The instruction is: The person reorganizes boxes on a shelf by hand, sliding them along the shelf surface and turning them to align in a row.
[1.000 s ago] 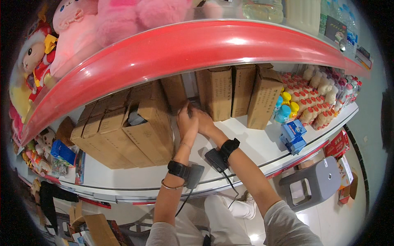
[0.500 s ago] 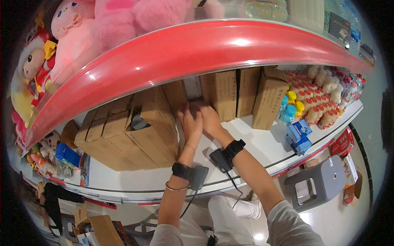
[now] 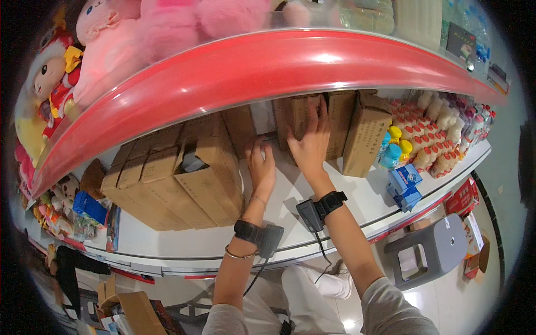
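Observation:
My right hand reaches to the front of a tall brown cardboard box in the middle of the white shelf. Its fingers are stretched up along the face near the right edge, and the thumb stands apart at the left edge. My left hand hovers beside the gap between the two box groups, with loosely bent fingers and nothing visible in them. Nearest to it is a cardboard box at the end of the left row, where one box has a torn opening. The gap's back is shaded.
A red curved shelf edge overhangs the boxes. Right of them stand another upright box, yellow- and blue-capped bottles, blue cartons and rows of small bottles. Plush toys sit above and left. A grey stool is below right.
My right hand has left the gap beside my left hand and moved right and up onto the middle box. My left hand has drawn slightly back toward me.

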### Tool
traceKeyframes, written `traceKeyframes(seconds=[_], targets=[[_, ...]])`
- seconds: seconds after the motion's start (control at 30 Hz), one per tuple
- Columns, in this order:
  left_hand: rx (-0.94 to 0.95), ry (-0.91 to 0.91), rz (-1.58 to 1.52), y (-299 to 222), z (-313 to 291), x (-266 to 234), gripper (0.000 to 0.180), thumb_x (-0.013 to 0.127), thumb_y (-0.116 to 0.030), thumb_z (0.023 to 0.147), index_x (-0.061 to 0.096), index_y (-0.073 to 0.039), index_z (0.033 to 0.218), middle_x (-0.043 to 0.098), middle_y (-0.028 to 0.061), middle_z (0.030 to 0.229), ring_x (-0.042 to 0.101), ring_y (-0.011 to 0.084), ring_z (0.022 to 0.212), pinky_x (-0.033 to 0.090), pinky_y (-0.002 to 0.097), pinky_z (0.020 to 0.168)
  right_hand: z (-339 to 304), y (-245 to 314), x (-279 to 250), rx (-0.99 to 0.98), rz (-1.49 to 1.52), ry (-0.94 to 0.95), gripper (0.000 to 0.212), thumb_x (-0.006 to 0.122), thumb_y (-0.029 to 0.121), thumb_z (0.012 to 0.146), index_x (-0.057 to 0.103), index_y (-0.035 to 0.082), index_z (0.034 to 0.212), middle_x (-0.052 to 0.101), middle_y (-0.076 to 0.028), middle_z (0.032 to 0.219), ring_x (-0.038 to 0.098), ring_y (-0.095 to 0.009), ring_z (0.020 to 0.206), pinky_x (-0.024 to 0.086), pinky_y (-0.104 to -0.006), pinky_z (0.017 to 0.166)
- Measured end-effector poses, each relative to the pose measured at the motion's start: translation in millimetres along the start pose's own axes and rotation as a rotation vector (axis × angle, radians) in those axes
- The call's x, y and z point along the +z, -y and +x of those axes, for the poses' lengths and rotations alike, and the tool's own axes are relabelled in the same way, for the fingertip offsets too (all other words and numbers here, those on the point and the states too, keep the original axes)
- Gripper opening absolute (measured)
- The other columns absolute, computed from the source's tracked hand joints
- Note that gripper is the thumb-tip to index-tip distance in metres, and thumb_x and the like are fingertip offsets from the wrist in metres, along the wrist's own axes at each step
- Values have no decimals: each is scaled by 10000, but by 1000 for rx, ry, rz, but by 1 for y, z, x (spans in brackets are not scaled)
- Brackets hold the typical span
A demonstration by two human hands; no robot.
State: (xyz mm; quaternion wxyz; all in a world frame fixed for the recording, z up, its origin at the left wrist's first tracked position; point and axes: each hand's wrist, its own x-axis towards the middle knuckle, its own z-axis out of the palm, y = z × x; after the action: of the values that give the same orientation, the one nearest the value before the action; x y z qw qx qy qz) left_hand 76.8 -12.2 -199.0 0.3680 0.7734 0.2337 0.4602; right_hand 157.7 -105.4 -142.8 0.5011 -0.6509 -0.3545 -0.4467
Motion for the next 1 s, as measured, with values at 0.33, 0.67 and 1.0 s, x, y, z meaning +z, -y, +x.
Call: traceKeyframes(seconds=[0.33, 0.67, 1.0], targets=[[-57, 31, -412, -15, -3, -4, 608, 491, -311, 894, 268, 19, 1354, 293, 193, 1400, 271, 304, 1302, 219, 356, 1057, -12, 9, 10, 293, 630, 108, 797, 645, 134, 657, 288, 26, 1361, 419, -252, 1290, 432, -362, 1190, 351, -382, 994], [8, 180, -401, -13, -6, 1, 878, 707, -211, 732, 156, 12, 1378, 310, 202, 1350, 323, 293, 1240, 273, 370, 1025, -30, -14, 17, 546, 574, 298, 464, 397, 159, 839, 410, -4, 1273, 579, -242, 965, 585, -341, 919, 444, -401, 770], [133, -339, 224, -21, -4, -3, 830, 739, -216, 652, 258, -20, 1299, 336, 258, 1154, 315, 420, 1102, 257, 503, 953, -35, -3, 28, 462, 650, 530, 373, 453, 254, 891, 501, 8, 1168, 569, -240, 1055, 535, -405, 980, 409, -401, 852]])
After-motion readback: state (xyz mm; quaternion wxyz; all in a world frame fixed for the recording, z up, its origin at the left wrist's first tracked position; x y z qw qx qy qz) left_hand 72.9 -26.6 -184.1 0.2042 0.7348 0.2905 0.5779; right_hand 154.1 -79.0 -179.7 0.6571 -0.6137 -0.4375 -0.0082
